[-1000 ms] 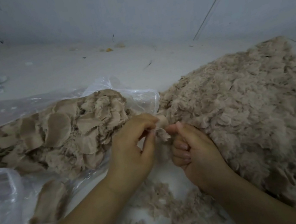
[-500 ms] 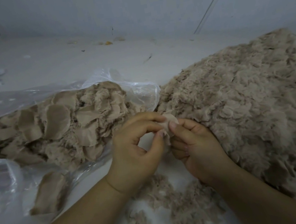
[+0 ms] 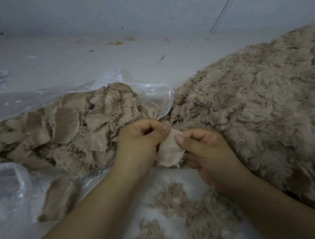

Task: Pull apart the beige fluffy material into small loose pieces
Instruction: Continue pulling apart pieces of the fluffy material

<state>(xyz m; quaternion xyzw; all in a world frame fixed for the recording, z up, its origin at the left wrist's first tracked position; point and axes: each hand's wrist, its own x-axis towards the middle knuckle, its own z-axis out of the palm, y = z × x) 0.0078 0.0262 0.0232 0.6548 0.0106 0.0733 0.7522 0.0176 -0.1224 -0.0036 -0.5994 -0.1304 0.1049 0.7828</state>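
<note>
Both hands meet at centre over the pale floor (image 3: pixel 86 60); left hand (image 3: pixel 139 142) and right hand (image 3: pixel 208 148) each have a grip on the same small beige piece (image 3: pixel 168 152), a flat rounded patch with fluffy edge; left thumb and curled fingers pinch its upper left edge, right thumb presses on its right edge with fingers curled behind; both grips closed tight on it, nothing else held.

Beige fluffy material sits in three places: unprocessed flat patches spilling from a clear plastic bag (image 3: pixel 148 94) at left, pile of them (image 3: pixel 72 128) inside and in front of the bag mouth; big heap of fluff (image 3: pixel 263 107) at right, touching the right hand's back; thin scatter of loose shreds (image 3: pixel 187 213) on the floor between the forearms.

Step in hand, as judged: one patch just gripped by both hands, ready to be torn; no gap in it visible yet.

Next move calls for hands pulling outward in opposite directions, firm pinch near the edge so the fabric backing gives; then shreds dropped on a pile and a fresh patch fetched from the bag; plenty left in the bag, task far from finished.
</note>
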